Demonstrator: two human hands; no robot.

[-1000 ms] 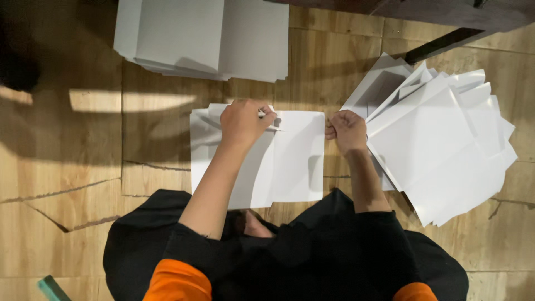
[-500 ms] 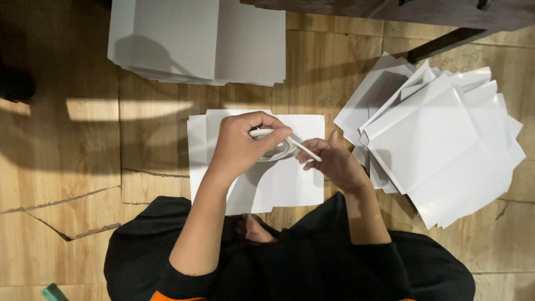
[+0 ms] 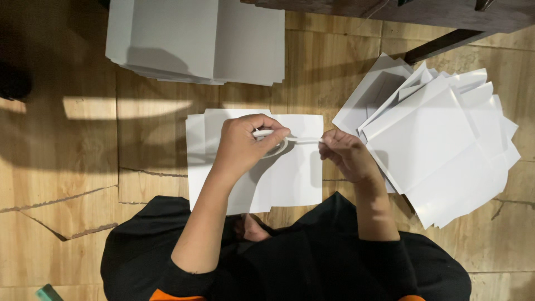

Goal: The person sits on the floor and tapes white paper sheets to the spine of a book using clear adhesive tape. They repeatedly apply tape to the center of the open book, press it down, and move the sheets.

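A flat white cardboard sheet (image 3: 290, 178) with folded flaps lies on the wooden floor in front of me. My left hand (image 3: 242, 142) hovers over it and grips a roll of white tape (image 3: 273, 142). My right hand (image 3: 343, 153) pinches the free end of the tape strip (image 3: 306, 139), which is stretched out between the two hands just above the sheet's upper edge.
A neat stack of flat white sheets (image 3: 195, 42) lies on the floor at the top. A fanned pile of folded white sheets (image 3: 440, 139) sits to the right. A dark wooden furniture piece (image 3: 446, 17) runs along the top right. My dark-clothed lap (image 3: 278, 262) fills the bottom.
My hands moved from the sheet's top edge to holding the tape roll. The right hand has since drawn the strip out to the right, away from the left hand.
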